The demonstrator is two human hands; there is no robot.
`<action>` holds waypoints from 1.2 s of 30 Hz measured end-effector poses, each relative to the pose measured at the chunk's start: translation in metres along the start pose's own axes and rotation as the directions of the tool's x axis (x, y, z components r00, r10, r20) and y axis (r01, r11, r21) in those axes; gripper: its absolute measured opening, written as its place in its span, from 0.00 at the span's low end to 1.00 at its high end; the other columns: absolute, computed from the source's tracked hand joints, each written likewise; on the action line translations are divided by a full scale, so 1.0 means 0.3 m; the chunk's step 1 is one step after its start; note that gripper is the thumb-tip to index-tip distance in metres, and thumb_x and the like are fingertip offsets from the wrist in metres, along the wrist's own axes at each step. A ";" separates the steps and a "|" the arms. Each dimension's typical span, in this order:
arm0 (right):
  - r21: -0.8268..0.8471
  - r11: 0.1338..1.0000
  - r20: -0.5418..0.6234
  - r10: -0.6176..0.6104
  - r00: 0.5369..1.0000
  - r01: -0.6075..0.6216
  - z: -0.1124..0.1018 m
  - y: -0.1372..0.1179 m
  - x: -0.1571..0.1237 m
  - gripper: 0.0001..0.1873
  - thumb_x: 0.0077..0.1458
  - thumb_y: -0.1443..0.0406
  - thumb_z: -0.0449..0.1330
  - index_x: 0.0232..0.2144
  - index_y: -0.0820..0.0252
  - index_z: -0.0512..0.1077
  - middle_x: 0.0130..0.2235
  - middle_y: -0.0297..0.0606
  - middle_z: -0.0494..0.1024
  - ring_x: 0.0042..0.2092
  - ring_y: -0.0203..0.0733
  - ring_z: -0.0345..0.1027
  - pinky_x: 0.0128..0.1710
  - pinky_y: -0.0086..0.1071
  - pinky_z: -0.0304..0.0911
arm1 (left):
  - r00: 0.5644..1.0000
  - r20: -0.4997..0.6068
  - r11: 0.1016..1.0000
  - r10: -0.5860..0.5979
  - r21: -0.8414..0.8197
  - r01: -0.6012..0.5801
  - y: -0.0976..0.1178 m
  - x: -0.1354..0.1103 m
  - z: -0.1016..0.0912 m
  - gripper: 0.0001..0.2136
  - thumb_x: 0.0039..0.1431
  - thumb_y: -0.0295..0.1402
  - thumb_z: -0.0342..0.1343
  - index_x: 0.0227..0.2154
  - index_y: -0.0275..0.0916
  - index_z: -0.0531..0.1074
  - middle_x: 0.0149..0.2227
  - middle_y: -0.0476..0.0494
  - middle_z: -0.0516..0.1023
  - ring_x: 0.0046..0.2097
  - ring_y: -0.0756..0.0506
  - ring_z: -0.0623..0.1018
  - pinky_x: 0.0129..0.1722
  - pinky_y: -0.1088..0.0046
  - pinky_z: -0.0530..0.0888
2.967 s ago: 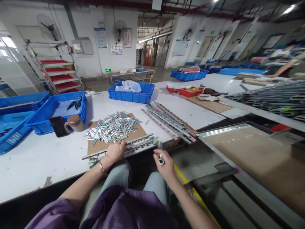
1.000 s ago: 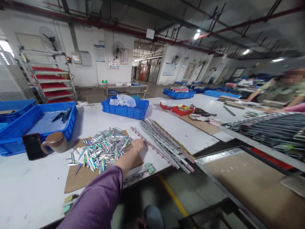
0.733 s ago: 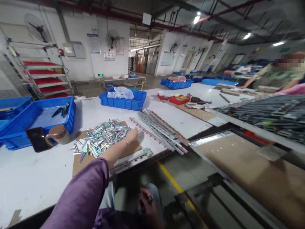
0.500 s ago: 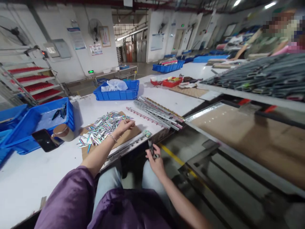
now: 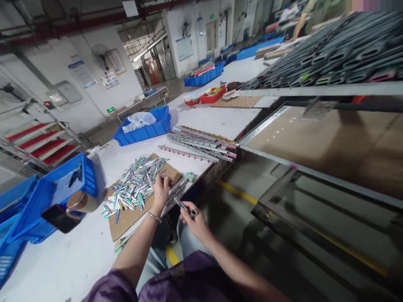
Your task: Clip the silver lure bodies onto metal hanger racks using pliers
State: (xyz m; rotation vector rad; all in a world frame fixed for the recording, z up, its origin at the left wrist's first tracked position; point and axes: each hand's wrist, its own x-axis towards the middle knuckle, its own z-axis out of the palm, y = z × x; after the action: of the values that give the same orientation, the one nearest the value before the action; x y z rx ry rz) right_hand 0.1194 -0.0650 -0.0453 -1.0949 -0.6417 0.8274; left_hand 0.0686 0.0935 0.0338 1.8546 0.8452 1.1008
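Note:
A heap of shiny iridescent lure-shaped pieces (image 5: 135, 184) lies on a brown cardboard sheet (image 5: 126, 218) on the white table (image 5: 63, 260). My left hand (image 5: 161, 191) rests at the heap's near right edge, fingers pinched on one shiny piece. My right hand (image 5: 192, 219) hovers below the table edge, closed on a slim dark pen-like tool (image 5: 184, 206). A long metal rail (image 5: 176, 188) lies along the table edge between both hands.
Blue crates (image 5: 56, 197) sit left with a brown mug (image 5: 80, 202) and a phone (image 5: 59, 218). Another blue crate (image 5: 145, 128) holds plastic bags. Long metal strips (image 5: 201, 142) lie right of the cardboard. A conveyor (image 5: 315, 142) and rack of dark rods (image 5: 330, 58) stand right.
My left hand drew back from the far side of the heap to its near right edge. My right hand came up with the tool. The view swung down and tilted.

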 end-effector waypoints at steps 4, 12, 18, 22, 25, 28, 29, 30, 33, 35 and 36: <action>0.207 0.974 -0.179 0.133 0.975 -0.095 -0.068 -0.015 0.064 0.27 0.53 0.41 0.63 0.41 0.56 0.69 0.28 0.33 0.77 0.27 0.37 0.69 0.27 0.30 0.65 | 0.995 0.097 0.994 0.009 0.103 -0.019 -0.011 0.030 0.050 0.12 0.62 0.42 0.57 0.38 0.37 0.72 0.31 0.46 0.77 0.32 0.47 0.78 0.35 0.71 0.75; 0.288 0.931 -0.148 0.273 0.950 -0.223 -0.160 -0.040 0.135 0.26 0.51 0.41 0.64 0.36 0.56 0.70 0.27 0.36 0.78 0.26 0.39 0.70 0.21 0.28 0.58 | 0.972 0.230 0.959 0.047 0.261 -0.109 -0.012 0.014 0.110 0.09 0.66 0.38 0.53 0.35 0.39 0.74 0.35 0.45 0.80 0.38 0.46 0.79 0.43 0.71 0.74; -0.609 0.790 -0.077 -0.146 0.986 0.070 -0.214 -0.042 0.123 0.19 0.65 0.53 0.55 0.51 0.53 0.74 0.43 0.42 0.84 0.42 0.50 0.78 0.40 0.37 0.68 | 0.952 0.302 0.959 0.043 0.254 -0.124 -0.002 0.017 0.099 0.08 0.67 0.37 0.54 0.36 0.40 0.75 0.37 0.43 0.81 0.40 0.45 0.79 0.44 0.70 0.74; -0.799 0.577 0.030 -0.239 0.971 0.166 -0.250 -0.046 0.142 0.18 0.67 0.58 0.52 0.55 0.53 0.73 0.47 0.43 0.83 0.46 0.50 0.78 0.41 0.37 0.68 | 0.910 0.407 0.914 0.081 0.333 -0.231 0.013 0.035 0.097 0.08 0.68 0.37 0.55 0.36 0.40 0.77 0.39 0.42 0.82 0.41 0.45 0.80 0.45 0.69 0.74; -0.749 0.639 0.048 -0.213 0.976 0.176 -0.252 -0.053 0.166 0.17 0.65 0.59 0.55 0.53 0.51 0.74 0.45 0.42 0.84 0.45 0.48 0.77 0.40 0.36 0.67 | 0.898 0.434 0.889 0.074 0.379 -0.256 0.015 0.041 0.106 0.08 0.68 0.36 0.55 0.36 0.40 0.77 0.39 0.42 0.82 0.41 0.45 0.80 0.45 0.69 0.74; -0.353 0.936 -0.053 -0.026 0.998 0.005 -0.225 -0.049 0.192 0.18 0.61 0.51 0.59 0.47 0.52 0.76 0.36 0.39 0.82 0.37 0.45 0.76 0.35 0.34 0.68 | 0.908 0.403 0.866 0.112 0.409 -0.288 0.007 0.034 0.119 0.09 0.69 0.36 0.54 0.37 0.41 0.77 0.38 0.42 0.82 0.41 0.45 0.79 0.44 0.69 0.74; -0.180 0.981 -0.063 0.060 0.996 -0.070 -0.214 -0.045 0.200 0.21 0.61 0.46 0.57 0.44 0.53 0.76 0.31 0.38 0.80 0.33 0.43 0.74 0.32 0.33 0.67 | 0.909 0.396 0.856 0.131 0.417 -0.305 0.004 0.030 0.123 0.09 0.69 0.36 0.54 0.37 0.41 0.77 0.38 0.42 0.81 0.41 0.45 0.79 0.44 0.68 0.74; -0.017 0.989 -0.049 0.145 0.988 -0.146 -0.204 -0.040 0.208 0.26 0.61 0.42 0.54 0.42 0.54 0.76 0.28 0.37 0.78 0.29 0.41 0.71 0.27 0.31 0.64 | 0.909 0.392 0.847 0.145 0.426 -0.318 0.001 0.027 0.126 0.09 0.70 0.36 0.53 0.37 0.41 0.77 0.38 0.42 0.81 0.41 0.44 0.79 0.44 0.68 0.74; 0.279 0.904 0.057 0.322 0.945 -0.324 -0.197 -0.030 0.219 0.35 0.55 0.34 0.53 0.38 0.58 0.75 0.23 0.34 0.71 0.22 0.36 0.63 0.17 0.26 0.48 | 0.909 0.400 0.822 0.120 0.473 -0.317 -0.005 0.022 0.129 0.10 0.70 0.37 0.52 0.37 0.42 0.77 0.37 0.42 0.80 0.41 0.44 0.79 0.44 0.68 0.73; 0.312 0.879 0.069 0.357 0.932 -0.360 -0.211 -0.035 0.214 0.33 0.53 0.36 0.58 0.38 0.58 0.76 0.23 0.34 0.71 0.22 0.36 0.62 0.17 0.26 0.47 | 0.911 0.403 0.814 0.083 0.501 -0.295 -0.005 0.021 0.127 0.11 0.71 0.38 0.51 0.37 0.42 0.77 0.38 0.42 0.80 0.41 0.44 0.78 0.44 0.68 0.73; 0.201 0.930 0.020 0.311 0.950 -0.308 -0.222 -0.043 0.209 0.30 0.55 0.38 0.58 0.39 0.57 0.76 0.24 0.34 0.73 0.23 0.37 0.64 0.19 0.27 0.51 | 0.913 0.402 0.812 0.068 0.509 -0.285 -0.005 0.021 0.126 0.12 0.71 0.39 0.51 0.37 0.42 0.77 0.37 0.43 0.80 0.41 0.44 0.78 0.44 0.69 0.73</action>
State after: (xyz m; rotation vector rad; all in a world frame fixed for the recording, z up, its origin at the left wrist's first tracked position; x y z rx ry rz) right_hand 0.2102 -0.0492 -0.0526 -1.0274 -0.3667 1.1319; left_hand 0.1051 0.0883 0.0237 2.5805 0.8331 0.5951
